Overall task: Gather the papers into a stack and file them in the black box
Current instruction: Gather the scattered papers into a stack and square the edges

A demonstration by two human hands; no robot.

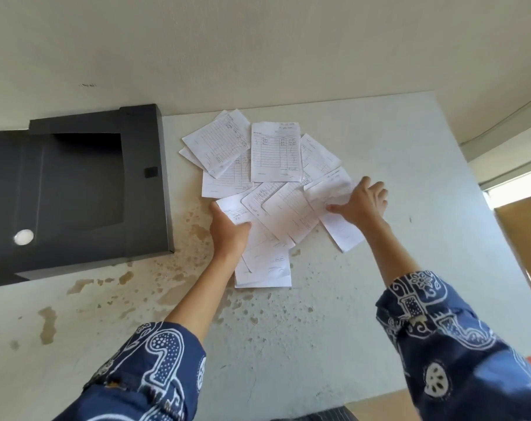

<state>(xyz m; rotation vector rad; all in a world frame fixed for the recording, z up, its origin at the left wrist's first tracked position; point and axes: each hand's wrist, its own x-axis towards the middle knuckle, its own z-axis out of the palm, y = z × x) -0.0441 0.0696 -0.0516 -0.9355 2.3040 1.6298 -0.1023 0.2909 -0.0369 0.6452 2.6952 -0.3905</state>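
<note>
Several white ruled papers lie fanned and overlapping in the middle of a stained white table. My left hand grips the near-left sheets, thumb on top and fingers underneath. My right hand lies flat on the right-hand sheets, its fingers spread and its thumb pressing on a paper. The black box lies open at the table's left side, its dark interior showing and no paper visible inside. Both forearms wear blue patterned sleeves.
A pale wall runs just behind the table. Brown stains spread across the tabletop near the box and the papers. At the right edge stands a brown cardboard piece, below a bright window strip.
</note>
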